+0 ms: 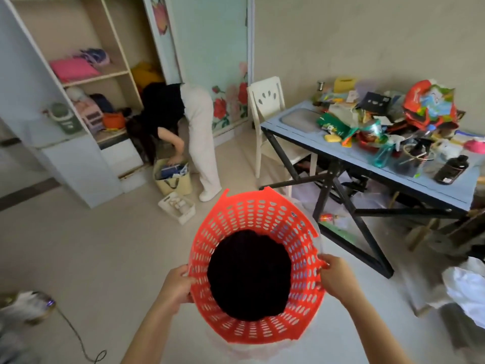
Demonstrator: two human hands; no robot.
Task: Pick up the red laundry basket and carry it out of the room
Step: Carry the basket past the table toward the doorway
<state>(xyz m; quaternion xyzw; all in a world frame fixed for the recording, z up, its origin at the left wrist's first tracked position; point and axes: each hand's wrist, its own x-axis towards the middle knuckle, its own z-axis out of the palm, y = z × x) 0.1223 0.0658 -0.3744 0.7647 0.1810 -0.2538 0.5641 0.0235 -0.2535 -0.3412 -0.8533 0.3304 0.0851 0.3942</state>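
Observation:
I hold the red laundry basket (pixel 262 214) in front of me, lifted off the floor. It is round, perforated plastic, and a heap of dark clothing (pixel 249 274) fills its bottom. My left hand (pixel 176 286) grips the rim on the left side. On the right side of the rim my right hand (pixel 334 277) is closed the same way. Both forearms reach in from the bottom of the view.
A person (pixel 183 122) bends over a cream bag (pixel 173 177) by the open wardrobe (pixel 78 101) ahead left. A white crate (pixel 177 207) lies on the floor. A cluttered blue folding table (pixel 372 158) and white chair (pixel 267 101) stand right. A cable (pixel 76 334) trails lower left.

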